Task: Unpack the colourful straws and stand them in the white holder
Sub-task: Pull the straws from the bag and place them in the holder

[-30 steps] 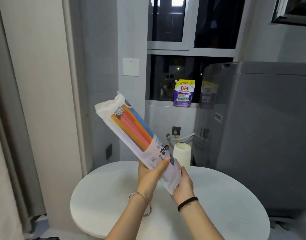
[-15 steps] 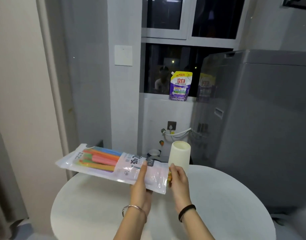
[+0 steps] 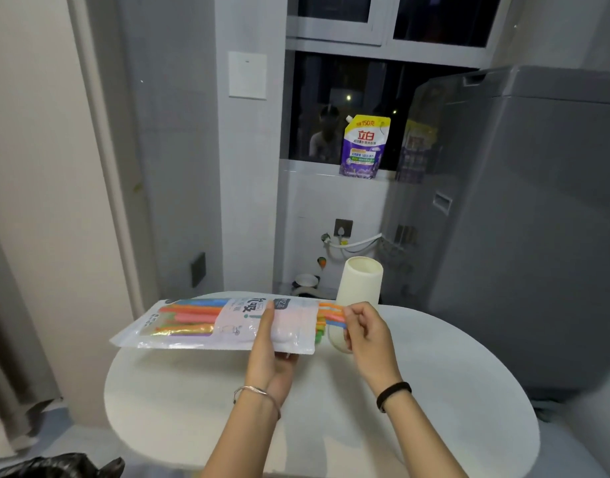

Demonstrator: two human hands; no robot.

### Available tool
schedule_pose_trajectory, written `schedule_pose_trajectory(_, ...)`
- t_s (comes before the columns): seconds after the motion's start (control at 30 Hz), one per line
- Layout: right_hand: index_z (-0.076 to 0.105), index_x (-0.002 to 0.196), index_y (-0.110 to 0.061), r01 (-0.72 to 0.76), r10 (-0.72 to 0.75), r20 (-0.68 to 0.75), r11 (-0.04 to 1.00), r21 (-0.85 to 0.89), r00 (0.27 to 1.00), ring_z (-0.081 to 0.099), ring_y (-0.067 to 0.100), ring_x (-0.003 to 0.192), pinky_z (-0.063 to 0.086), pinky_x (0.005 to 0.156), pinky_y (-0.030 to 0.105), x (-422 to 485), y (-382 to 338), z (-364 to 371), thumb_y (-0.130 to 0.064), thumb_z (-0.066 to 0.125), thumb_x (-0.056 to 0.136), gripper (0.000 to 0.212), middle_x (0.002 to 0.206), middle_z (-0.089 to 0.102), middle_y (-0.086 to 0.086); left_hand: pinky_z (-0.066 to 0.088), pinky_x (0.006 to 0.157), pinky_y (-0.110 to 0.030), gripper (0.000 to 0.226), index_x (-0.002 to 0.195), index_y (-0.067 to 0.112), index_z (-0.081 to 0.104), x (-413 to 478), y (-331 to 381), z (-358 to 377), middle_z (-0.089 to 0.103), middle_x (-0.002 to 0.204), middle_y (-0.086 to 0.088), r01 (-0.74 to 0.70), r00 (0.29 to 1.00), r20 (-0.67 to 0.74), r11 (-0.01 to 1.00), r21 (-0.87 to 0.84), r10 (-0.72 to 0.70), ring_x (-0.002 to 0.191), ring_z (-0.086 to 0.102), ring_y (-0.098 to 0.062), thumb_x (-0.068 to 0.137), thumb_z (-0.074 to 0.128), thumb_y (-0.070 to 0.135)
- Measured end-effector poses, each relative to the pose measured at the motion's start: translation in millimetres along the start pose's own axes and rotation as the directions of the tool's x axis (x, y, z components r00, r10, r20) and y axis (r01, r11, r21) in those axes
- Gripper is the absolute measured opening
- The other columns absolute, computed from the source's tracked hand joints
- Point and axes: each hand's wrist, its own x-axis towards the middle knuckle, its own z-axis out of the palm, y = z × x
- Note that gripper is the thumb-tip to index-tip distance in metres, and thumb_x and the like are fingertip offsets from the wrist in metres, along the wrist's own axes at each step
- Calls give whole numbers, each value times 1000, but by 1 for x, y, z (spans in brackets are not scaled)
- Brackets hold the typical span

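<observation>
A left hand [image 3: 269, 353] grips the straw packet [image 3: 227, 322] level over the round table [image 3: 193, 391], its long axis left-right and its mouth toward the right hand [image 3: 369, 336], whose fingertips [image 3: 352, 311] pinch colourful straws [image 3: 331, 310] poking out beside the white holder [image 3: 360, 281]. The windowsill pouch [image 3: 364, 146] reads "立白" and "150克".

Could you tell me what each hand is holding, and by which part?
The left hand grips the clear plastic straw packet near its open end, thumb on top; the right hand pinches the colourful plastic straws by the ends sticking out of it.
</observation>
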Motion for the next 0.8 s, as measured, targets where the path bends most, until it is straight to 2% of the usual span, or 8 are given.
schedule_pose_trajectory(0.1,52,77,-10,-30,36,-96,997,66,995,40,6,47,33,50,23,5,0,-9,-16,50,95,19,55,45,1,53,88,-44,48,134,16,51,0,7,-3,65,126,-11,17,1000,-17,997,-78,-18,116,61,-29,88,62,26)
schedule_pose_trajectory(0.2,56,90,-16,-121,136,-89,981,151,987,45,9,51,36,45,20,4,-2,-4,-28,54,93,12,67,55,1,60,68,-37,32,122,18,56,-5,0,0,73,104,-6,30,1000,-1,998,-59,-30,91,70,-21,90,60,21)
schedule_pose_trajectory(0.3,59,91,-17,-127,139,-70,979,161,988,51,6,51,39,42,16,3,-6,2,-24,60,89,8,75,62,2,54,82,-38,40,129,17,54,-10,-10,5,68,116,-9,54,999,2,998,-19,-54,100,65,-23,90,61,21)
schedule_pose_trajectory(0.4,60,82,-16,-92,124,-145,974,207,982,44,7,43,36,40,19,5,-9,-8,-17,61,89,7,60,56,-2,57,76,-35,40,128,16,54,-8,-6,7,69,113,-9,57,998,-6,996,-67,-57,100,64,-24,89,61,24)
schedule_pose_trajectory(0.5,61,80,-19,-99,198,-224,916,390,954,39,9,42,32,39,18,9,-11,-19,-22,63,87,8,50,50,-6,59,56,-26,27,116,18,58,-4,-2,5,75,86,-1,46,999,-9,993,-110,-47,87,66,-17,90,60,23)
schedule_pose_trajectory(0.57,64,88,-25,-119,220,-180,885,449,959,48,8,52,37,48,19,9,-12,-14,-27,63,86,4,62,57,-6,58,54,-25,24,114,17,59,-7,-6,9,75,85,-2,62,998,-1,992,-105,-63,83,67,-16,90,60,22)
schedule_pose_trajectory(0.67,64,110,-28,-194,231,-44,894,404,972,63,10,87,47,72,25,8,-7,6,-32,54,91,21,96,67,-6,58,56,-26,27,115,16,60,-12,-16,16,74,92,-5,99,995,24,990,-100,-97,76,71,-14,89,61,23)
schedule_pose_trajectory(0.8,69,101,-14,-179,255,-109,870,459,961,66,14,89,52,78,22,12,-13,14,-30,44,97,30,96,70,2,58,54,-26,17,104,14,63,-12,-19,20,77,81,-5,111,994,39,982,-150,-107,68,73,-15,88,62,22)
